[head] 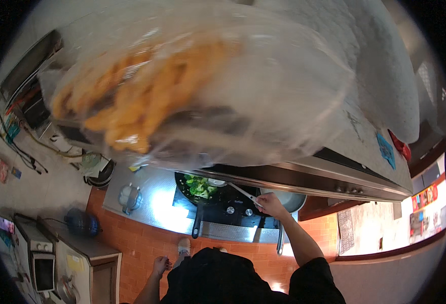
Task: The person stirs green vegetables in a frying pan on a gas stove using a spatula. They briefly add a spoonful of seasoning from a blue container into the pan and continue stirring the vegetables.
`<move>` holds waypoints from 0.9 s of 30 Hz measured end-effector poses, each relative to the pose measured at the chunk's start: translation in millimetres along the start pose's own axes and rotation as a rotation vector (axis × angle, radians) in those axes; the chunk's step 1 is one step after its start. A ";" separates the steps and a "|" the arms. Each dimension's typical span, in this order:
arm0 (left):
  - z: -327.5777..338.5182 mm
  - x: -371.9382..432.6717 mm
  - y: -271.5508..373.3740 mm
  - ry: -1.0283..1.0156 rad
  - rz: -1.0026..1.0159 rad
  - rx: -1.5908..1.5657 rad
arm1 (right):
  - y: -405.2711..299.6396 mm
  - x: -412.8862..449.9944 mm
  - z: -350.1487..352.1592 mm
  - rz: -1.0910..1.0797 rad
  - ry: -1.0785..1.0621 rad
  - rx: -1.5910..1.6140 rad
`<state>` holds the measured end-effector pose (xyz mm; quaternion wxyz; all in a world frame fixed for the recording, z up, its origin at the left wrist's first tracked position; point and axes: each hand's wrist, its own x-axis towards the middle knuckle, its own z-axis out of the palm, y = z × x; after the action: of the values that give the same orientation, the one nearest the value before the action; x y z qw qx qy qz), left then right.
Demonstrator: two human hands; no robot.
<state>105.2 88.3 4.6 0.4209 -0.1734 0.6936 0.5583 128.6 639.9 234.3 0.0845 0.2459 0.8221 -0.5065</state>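
Note:
My right hand [270,205] grips the handle of a metal ladle [242,191]. The ladle's bowl rests in or just over a black frying pan [185,193], beside green broccoli pieces [201,189]. That pan sits on the left part of a black cooktop [226,218], its handle towards me. A second, pale-lined pan [289,199] stands at the right, partly behind my right hand. Low on the left, away from the cooktop, hangs my left hand [161,265]. Its fingers are curled, and whether they hold anything is unclear.
A clear plastic bag [276,102] with orange-yellow pieces blurs across the upper view. Below it runs a range hood's metal edge [306,178]. A glass container [129,197] stands on the counter's left. A cabinet [93,258] and a blue water bottle [81,222] are further left.

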 end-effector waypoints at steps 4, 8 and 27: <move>-17.6 -3.6 -24.8 0.050 -0.008 -0.093 | -47.1 8.7 27.3 -0.495 0.187 -0.773; -29.2 -5.2 -32.0 0.074 -0.061 -0.019 | -63.3 0.9 31.4 -0.649 0.301 -1.076; -17.9 2.4 28.6 -0.063 -0.040 0.032 | 171.6 -137.6 -58.7 0.234 0.388 0.774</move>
<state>76.5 81.5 21.2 0.4562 -0.1631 0.6852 0.5438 338.1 710.2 179.6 -0.1126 0.4413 0.5392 -0.7084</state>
